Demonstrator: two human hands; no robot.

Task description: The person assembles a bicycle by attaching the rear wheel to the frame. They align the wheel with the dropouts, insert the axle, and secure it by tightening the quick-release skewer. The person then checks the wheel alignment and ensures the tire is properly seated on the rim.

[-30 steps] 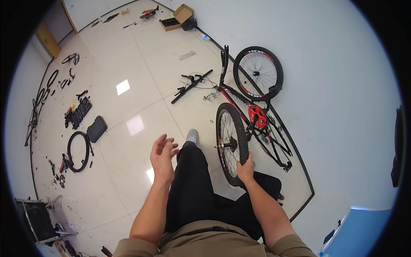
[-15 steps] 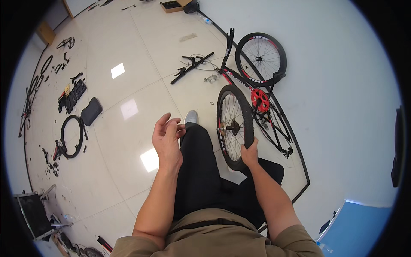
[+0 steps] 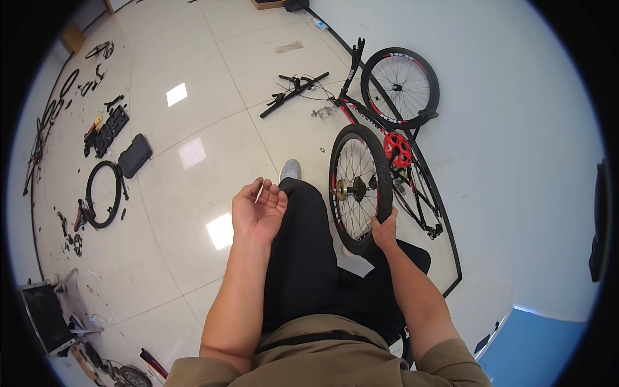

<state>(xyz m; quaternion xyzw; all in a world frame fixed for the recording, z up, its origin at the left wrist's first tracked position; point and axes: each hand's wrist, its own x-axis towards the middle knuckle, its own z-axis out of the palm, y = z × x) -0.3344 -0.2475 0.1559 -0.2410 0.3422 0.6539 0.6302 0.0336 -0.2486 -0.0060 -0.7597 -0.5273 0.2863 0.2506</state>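
My right hand (image 3: 385, 231) grips the tyre of a bicycle wheel (image 3: 383, 169) at its near right edge. The wheel stands upright, slightly tilted, in front of my right leg. Its hub carries a dark cassette (image 3: 359, 187), with a gold-coloured round part (image 3: 340, 189) on the side toward my left. My left hand (image 3: 259, 211) hovers over my left thigh, palm up, its fingers apart and loosely curled, and I see nothing in it. Just beyond the wheel lies a black and red bike frame (image 3: 363, 111) with a red chainring (image 3: 398, 149).
A second wheel (image 3: 434, 87) leans against the wall behind the frame. The handlebar (image 3: 294, 95) lies on the tiles, with cables running toward the frame. Farther left are an opened black tool case (image 3: 135, 156), a tyre (image 3: 90, 193) and scattered bike parts. A folding chair (image 3: 48, 317) stands at lower left.
My left hand has turned palm up and its fingers have loosened. The wheel has rotated or tilted slightly, so the gold-coloured part shows more. My right hand keeps its grip on the tyre.
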